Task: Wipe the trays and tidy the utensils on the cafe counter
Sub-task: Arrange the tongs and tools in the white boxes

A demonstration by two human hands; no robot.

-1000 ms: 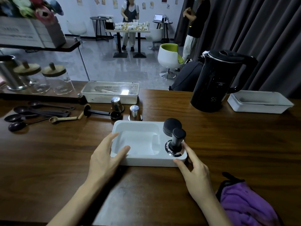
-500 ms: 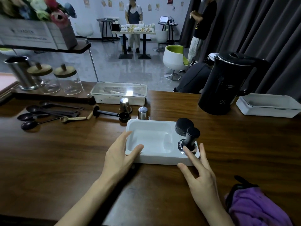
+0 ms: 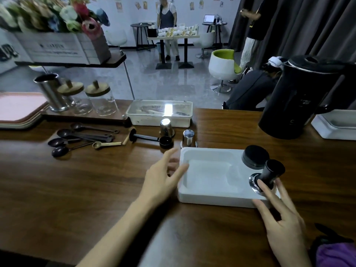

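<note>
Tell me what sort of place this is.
Probably a cafe or coffee-bar counter: a coffee tamper stands in a white tray, measuring spoons lie nearby, and a black electric kettle sits behind.

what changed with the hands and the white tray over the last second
The white tray seems to have slid slightly right, relative to the steel cup behind it. The left hand moved from its near rim to its left wall, fingers spread. The right hand reached from the tray's corner up to the tamper base, touching it, no grip yet. The spoons and kettle stayed put.
</note>
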